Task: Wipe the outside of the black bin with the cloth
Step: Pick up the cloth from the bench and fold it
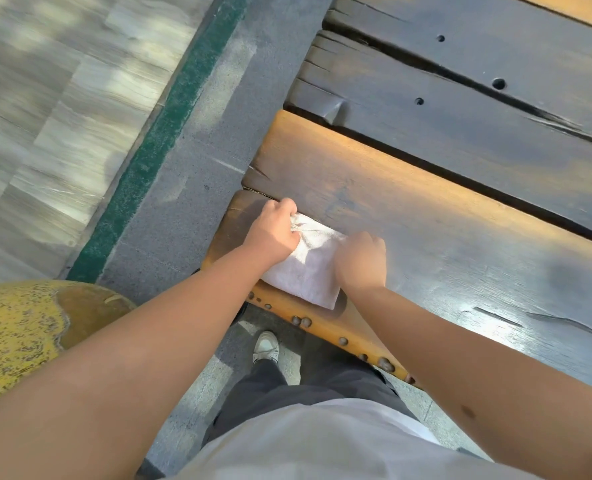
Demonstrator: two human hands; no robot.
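A white cloth [308, 268] lies on the near plank of a wooden bench [443, 237], close to the bench's left end. My left hand [273, 230] pinches the cloth's far left corner with curled fingers. My right hand [360, 261] holds the cloth's right edge, its fingers curled down onto it. No black bin shows in this view.
The bench has several dark, worn planks with gaps between them and bolt heads along its front edge [343, 341]. A yellow speckled rounded object [21, 334] stands at the lower left. Grey pavement with a green stripe [163, 140] runs to the left. My shoe [266, 346] is under the bench edge.
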